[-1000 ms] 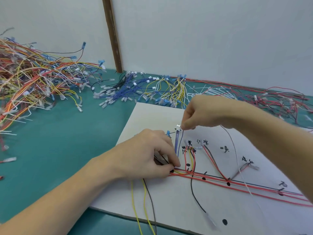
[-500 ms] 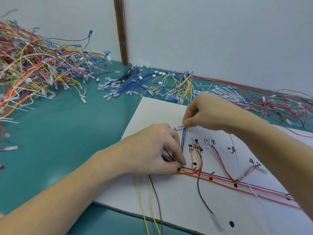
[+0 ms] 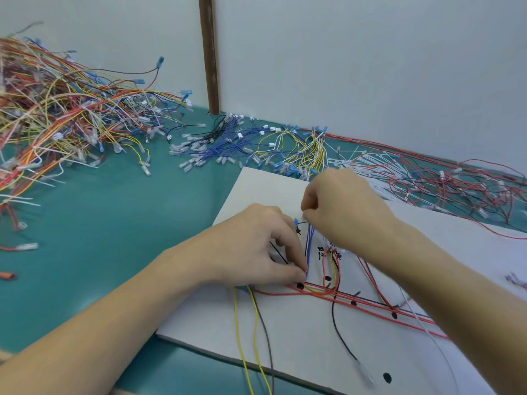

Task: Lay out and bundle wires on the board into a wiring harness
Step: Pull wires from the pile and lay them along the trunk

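Blue wire (image 3: 309, 243) on board (image 3: 265, 189): left hand (image 3: 256, 249) pinches lower end, right hand (image 3: 339, 212) upper; overpulling could dislodge neighbouring red wires (image 3: 370, 307)

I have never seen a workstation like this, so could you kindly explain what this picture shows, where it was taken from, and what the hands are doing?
No machine here: a person works bare-handed, filmed by a camera worn on their head, looking down. On the green table lies a white harness board marked with black dots and handwritten labels. Red wires, two yellow wires and a black wire are already routed across it. The left hand pinches the lower end of some blue wires against the board, while the right hand pinches their upper end. Loose stock waits behind: a mixed wire heap at left, blue and yellow wires in the middle, red wires and white cable ties at right.
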